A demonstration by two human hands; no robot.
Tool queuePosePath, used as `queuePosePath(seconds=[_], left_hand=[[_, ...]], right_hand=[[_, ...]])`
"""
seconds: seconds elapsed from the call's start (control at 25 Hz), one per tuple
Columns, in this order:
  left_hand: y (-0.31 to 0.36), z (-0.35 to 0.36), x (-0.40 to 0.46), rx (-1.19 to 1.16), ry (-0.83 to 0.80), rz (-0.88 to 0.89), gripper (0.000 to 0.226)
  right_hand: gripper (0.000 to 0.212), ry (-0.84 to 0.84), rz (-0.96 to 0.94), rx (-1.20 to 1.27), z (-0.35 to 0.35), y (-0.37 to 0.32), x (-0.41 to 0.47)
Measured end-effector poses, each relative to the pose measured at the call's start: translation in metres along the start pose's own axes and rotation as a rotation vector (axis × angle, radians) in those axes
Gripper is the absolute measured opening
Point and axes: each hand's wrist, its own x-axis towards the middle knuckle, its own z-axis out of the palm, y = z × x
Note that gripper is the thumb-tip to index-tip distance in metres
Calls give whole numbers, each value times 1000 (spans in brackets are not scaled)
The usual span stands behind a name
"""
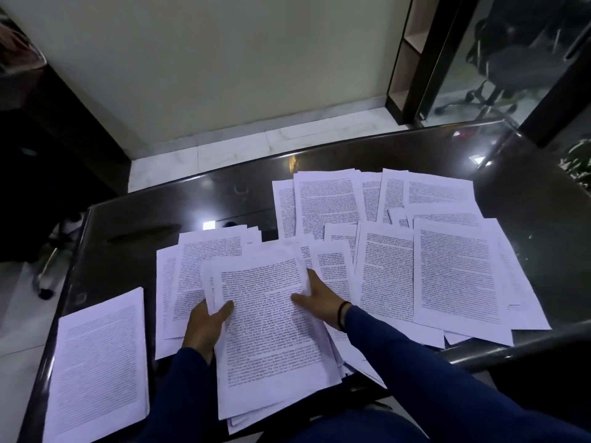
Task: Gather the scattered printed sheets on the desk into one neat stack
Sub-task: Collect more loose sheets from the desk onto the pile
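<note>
Glossy dark desk point(134, 219); pale wall point(224, 59), possibly marble floor point(287, 135).

Both arms wear dark navy long sleeves point(415, 372), with a black band point(343, 314) on the right wrist.

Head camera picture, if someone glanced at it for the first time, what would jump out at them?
First, the bundle of printed pages in the middle, gripped by the left hand and the right hand, its near end jutting past the desk edge. Next, the loose sheets fanned out overlapping across the right of the dark glossy desk. A squared-up stack lies alone at the near left.
</note>
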Motion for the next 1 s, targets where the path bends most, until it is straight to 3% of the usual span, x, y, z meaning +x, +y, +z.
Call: queuePosePath(seconds=[0.04,0.2,0.36,0.48,0.56,0.68,0.72,0.92,1.0], left_hand=[[-8,-5,-3,-10,19,-12,33],[-19,-34,-11,-50,161,-69,36],[-25,-72,-10,-68,258,-80,42],[-25,-89,-15,-83,293,-63,36],[-23,-96,-18,-72,309,-55,33],[-18,-103,-21,-57,309,-39,26],[-15,-107,-22,-49,304,-27,22],[7,-130,-12,208,323,76,26],[15,-137,-7,245,345,110,30]], right_hand=[[65,42,42,-18,0,6,0],[85,541,200,-420,-19,30,8],[110,564,276,-480,-9,24,17],[113,541,325,-528,8,24,33],[95,515,342,-454,10,22,41],[29,457,264,-470,-2,24,43],[18,433,243,-460,-9,25,43],[24,242,99,-103,-40,13,29],[19,206,25,-97,-46,-2,22]])
